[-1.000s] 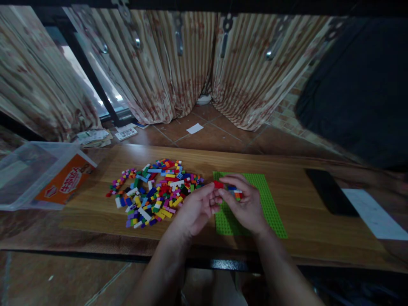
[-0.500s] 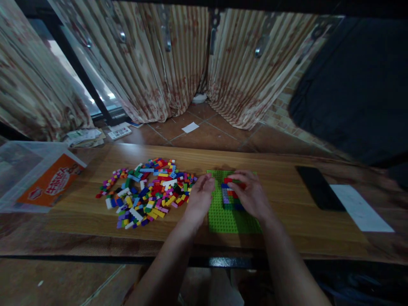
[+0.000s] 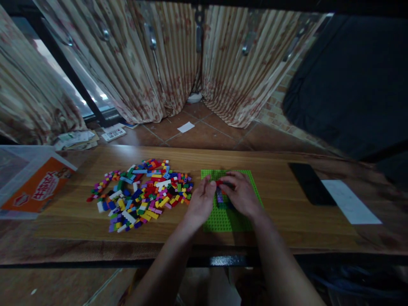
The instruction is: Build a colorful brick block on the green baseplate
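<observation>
My right hand (image 3: 242,194) is over the green baseplate (image 3: 219,223), its thumb and fingers closed on a red brick (image 3: 219,182) at the far side of a block build (image 3: 220,199). The build's near side shows purple and dark bricks; my right hand covers much of the rest. Close by on the left, my left hand (image 3: 201,202) has its thumb and fingers drawn together, thumb tip beside the red brick. Whether anything sits inside those left fingers is hidden. Left of the baseplate spreads a pile of loose toy bricks (image 3: 149,189) in many colours.
A clear plastic box (image 3: 24,154) with an orange label stands at the table's left end. To the right lie a black phone-like slab (image 3: 310,183) and a white paper sheet (image 3: 352,202). The wooden table's front edge (image 3: 127,248) runs below my forearms.
The whole view has shifted, so most things appear further left. Relative to the baseplate, my left hand has come rightward, closer to the red brick and my right fingers.
</observation>
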### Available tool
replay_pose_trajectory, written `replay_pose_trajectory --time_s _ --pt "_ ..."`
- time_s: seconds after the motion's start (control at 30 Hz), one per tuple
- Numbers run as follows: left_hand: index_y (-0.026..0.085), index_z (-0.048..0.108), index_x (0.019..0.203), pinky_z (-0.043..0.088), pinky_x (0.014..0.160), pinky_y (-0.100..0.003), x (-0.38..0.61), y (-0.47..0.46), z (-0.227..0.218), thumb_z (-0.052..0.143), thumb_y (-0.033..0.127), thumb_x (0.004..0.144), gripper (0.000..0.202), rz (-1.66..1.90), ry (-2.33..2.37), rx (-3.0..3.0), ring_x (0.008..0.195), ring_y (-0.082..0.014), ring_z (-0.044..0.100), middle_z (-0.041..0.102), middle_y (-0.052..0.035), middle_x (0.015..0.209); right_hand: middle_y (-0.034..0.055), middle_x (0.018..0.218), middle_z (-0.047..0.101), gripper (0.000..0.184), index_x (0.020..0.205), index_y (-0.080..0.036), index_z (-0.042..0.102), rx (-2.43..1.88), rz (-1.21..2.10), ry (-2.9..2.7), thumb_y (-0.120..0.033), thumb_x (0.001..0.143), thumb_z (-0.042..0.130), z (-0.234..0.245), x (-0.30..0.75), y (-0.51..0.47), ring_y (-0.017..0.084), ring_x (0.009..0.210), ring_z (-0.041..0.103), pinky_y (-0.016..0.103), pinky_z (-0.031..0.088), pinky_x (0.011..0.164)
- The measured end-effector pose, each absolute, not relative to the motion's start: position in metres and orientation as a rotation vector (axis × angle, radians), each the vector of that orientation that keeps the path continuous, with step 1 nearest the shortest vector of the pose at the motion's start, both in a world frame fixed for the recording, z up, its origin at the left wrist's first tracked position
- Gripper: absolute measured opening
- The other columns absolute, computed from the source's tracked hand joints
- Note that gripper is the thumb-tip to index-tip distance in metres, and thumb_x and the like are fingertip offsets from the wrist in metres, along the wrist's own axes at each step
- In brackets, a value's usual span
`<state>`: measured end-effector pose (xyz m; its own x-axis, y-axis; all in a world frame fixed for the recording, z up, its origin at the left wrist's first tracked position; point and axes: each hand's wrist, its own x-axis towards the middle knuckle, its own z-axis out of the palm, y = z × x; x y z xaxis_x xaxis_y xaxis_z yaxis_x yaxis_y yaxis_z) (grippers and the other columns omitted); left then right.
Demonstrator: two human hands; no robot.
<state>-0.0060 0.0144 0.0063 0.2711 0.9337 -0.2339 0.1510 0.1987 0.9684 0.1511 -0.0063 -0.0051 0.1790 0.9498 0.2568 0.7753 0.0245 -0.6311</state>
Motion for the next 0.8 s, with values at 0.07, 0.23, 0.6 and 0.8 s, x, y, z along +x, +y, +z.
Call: replay_pose_trajectory --time_s 0.07,0.23,0.6,0.8 --pt "0.020 0.056 0.132 0.048 0.098 -0.038 -0.0056 0.0137 0.0056 0.049 0.050 0.089 0.053 0.778 1.166 1.254 0.122 -0.0272 0.057 0.054 -0.0101 0.140 0.0086 0.112 0.062 0.015 0.093 -0.026 0.075 -1.803 0.313 -1.620 -0.029 0.083 0.064 -0.0070 0.1520 -0.0064 0.028 0.112 0.051 0.051 0.042 0.098" --pt "0.021 0.056 0.132 0.048 0.098 -0.039 -0.0050 0.0120 0.0015 0.050 0.052 0.089 0.053 0.799 1.138 1.271 0.122 -0.0276 0.056 0.054 -0.0101 0.140 0.0098 0.113 0.064 0.018 0.095 -0.024 0.075 -1.819 0.309 -1.640 -0.031 0.082 0.065 -0.0062 0.1558 -0.0075 0.028 0.112 0.053 0.050 0.042 0.097" --pt "0.021 0.054 0.133 0.049 0.096 -0.038 -0.0059 0.0124 0.0032 0.048 0.055 0.089 0.056 0.762 1.149 1.287 0.122 -0.0272 0.057 0.055 -0.0097 0.139 0.0069 0.098 0.070 0.023 0.088 -0.024 0.074 -1.750 0.318 -1.498 -0.037 0.089 0.054 -0.0068 0.1544 -0.0007 0.023 0.098 0.061 0.044 0.046 0.092" --pt "0.017 0.055 0.132 0.048 0.098 -0.040 -0.0064 0.0126 0.0079 0.048 0.050 0.090 0.054 0.765 1.140 1.313 0.125 -0.0289 0.055 0.055 -0.0127 0.138 0.0059 0.093 0.070 0.017 0.079 -0.026 0.074 -1.763 0.321 -1.508 -0.035 0.084 0.061 -0.0115 0.1514 0.0016 0.023 0.093 0.062 0.042 0.047 0.088"
